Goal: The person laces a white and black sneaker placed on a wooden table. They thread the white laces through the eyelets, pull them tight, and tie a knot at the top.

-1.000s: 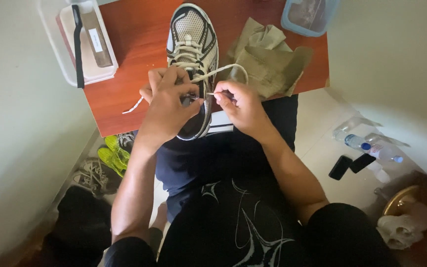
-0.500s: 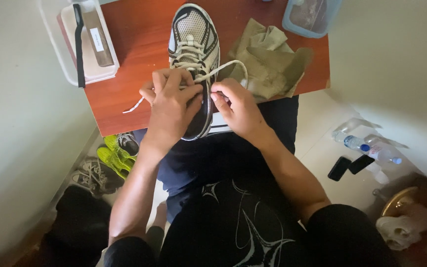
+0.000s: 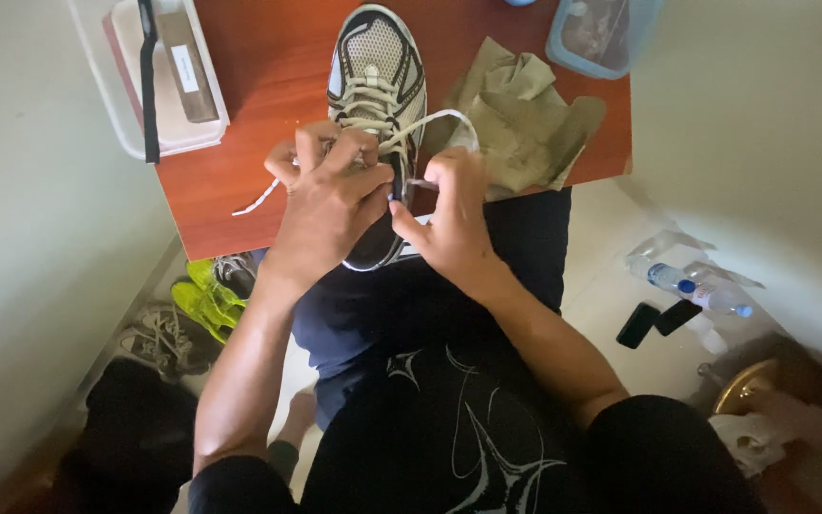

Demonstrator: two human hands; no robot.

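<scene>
A white and black mesh running shoe [image 3: 376, 114] with pale cream laces [image 3: 430, 122] lies lengthwise on a reddish-brown wooden tabletop [image 3: 259, 95], toe pointing away from the person and heel hanging past the near edge above the lap. One loose lace end trails left across the wood; a loop of lace arcs out to the right of the tongue.

The left hand [image 3: 330, 195] is curled over the middle of the shoe, fingers bent and closed on the laces at the eyelets. The right hand [image 3: 449, 214] sits just beside it, thumb and forefinger pinched shut on a lace strand, the other fingers resting against the shoe's side.

On the tabletop's left stands a clear plastic tray [image 3: 121, 105] holding flat pale boxes with a black strap across them. Right of the shoe lies a crumpled olive-green cloth [image 3: 525, 119], and a blue-rimmed clear container [image 3: 606, 33] sits at the far right corner.

Below, on the pale floor, neon-yellow sneakers [image 3: 204, 297] lie left of the person's legs, and plastic water bottles [image 3: 687, 281] with two small black objects lie to the right.
</scene>
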